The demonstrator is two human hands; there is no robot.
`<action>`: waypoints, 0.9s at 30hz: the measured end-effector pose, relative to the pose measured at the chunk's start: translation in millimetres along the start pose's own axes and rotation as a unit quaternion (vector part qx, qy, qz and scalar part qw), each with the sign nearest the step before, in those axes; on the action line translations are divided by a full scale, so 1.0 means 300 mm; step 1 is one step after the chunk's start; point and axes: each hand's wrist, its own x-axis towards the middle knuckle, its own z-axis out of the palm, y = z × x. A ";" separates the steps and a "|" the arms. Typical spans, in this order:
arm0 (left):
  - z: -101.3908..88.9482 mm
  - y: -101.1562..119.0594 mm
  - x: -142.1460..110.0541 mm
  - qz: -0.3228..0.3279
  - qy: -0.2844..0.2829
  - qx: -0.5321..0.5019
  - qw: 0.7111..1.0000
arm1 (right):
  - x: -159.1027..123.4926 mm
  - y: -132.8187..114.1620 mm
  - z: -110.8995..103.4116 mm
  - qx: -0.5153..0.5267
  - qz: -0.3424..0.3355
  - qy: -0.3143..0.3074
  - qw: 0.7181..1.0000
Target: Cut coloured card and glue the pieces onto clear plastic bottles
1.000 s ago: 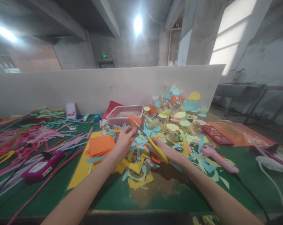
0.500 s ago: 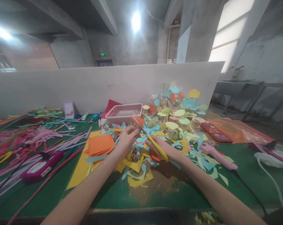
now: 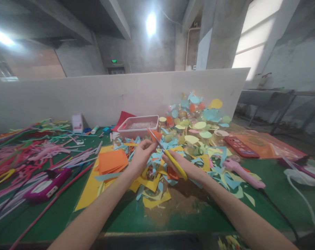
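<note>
Scissors with yellow handles (image 3: 176, 164) are gripped in my right hand (image 3: 182, 163). Their blades point up and to the left, across a small piece of orange paper (image 3: 154, 134). My left hand (image 3: 144, 149) pinches this piece at its lower edge, close to the blades. Under both hands lies a heap of blue and yellow paper scraps (image 3: 157, 180). A stack of orange paper squares (image 3: 112, 161) sits left of my left hand, on a larger yellow sheet (image 3: 88, 191).
Behind my hands stands a pink plastic basket (image 3: 139, 132). Cut paper rounds (image 3: 199, 125) pile up at the back right. A pink glue gun (image 3: 246, 174) and a red phone (image 3: 240, 147) lie to the right. Fuzzy craft stems (image 3: 48, 152) and a purple device (image 3: 48, 185) are on the left.
The orange piece and the scissor blades have shifted very slightly to the right. Both hands keep their grip, and the rest looks the same.
</note>
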 end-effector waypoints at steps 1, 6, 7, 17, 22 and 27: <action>-0.001 -0.003 0.000 0.005 0.003 0.005 1.000 | 0.002 0.001 0.000 -0.005 0.002 0.001 1.000; -0.008 0.001 0.009 0.033 0.040 0.022 0.998 | 0.014 0.019 0.002 -0.043 0.007 0.003 0.999; -0.010 0.004 0.011 0.036 0.044 0.026 0.998 | 0.015 0.021 0.003 -0.044 0.005 0.001 0.999; -0.007 -0.002 0.008 0.029 0.037 0.060 0.997 | 0.009 0.003 -0.009 -0.043 0.009 -0.022 0.999; -0.001 0.000 0.011 0.032 0.045 0.042 0.998 | 0.010 0.015 -0.007 -0.045 0.015 -0.021 0.999; 0.005 0.005 0.009 0.024 0.037 0.017 0.999 | 0.015 0.021 -0.007 -0.041 0.009 -0.017 0.999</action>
